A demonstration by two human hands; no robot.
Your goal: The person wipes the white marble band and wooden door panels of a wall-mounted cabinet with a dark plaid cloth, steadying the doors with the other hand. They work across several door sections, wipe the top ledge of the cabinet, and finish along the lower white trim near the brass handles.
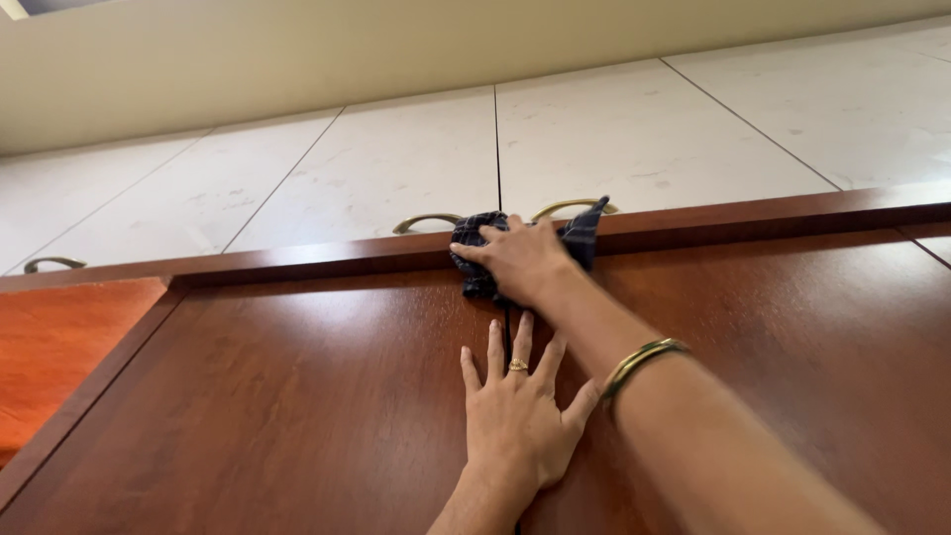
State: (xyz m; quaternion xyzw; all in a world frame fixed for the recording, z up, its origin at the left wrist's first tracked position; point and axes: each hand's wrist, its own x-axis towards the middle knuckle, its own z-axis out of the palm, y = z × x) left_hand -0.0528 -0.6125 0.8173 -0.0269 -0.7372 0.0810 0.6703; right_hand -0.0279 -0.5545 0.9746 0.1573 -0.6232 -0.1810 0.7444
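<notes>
In the middle of the frame, the right hand (523, 260) presses a dark checked cloth (575, 238) on the top ledge of the brown wooden doors (297, 396); its grip is closed on the cloth. Below it, the left hand (517, 416) lies flat with spread fingers on the doors. Brass handles (426, 220) on the white upper cabinets (376, 168) sit just behind the cloth.

White marbled upper cabinet doors (386, 168) run above the wood, each seam dark and thin. Curved brass handles sit along their lower edge: one pair (426, 220) near the middle, another handle (54, 263) far left. A cream wall (297, 50) rises overhead. An orange panel (50, 347) shows at left.
</notes>
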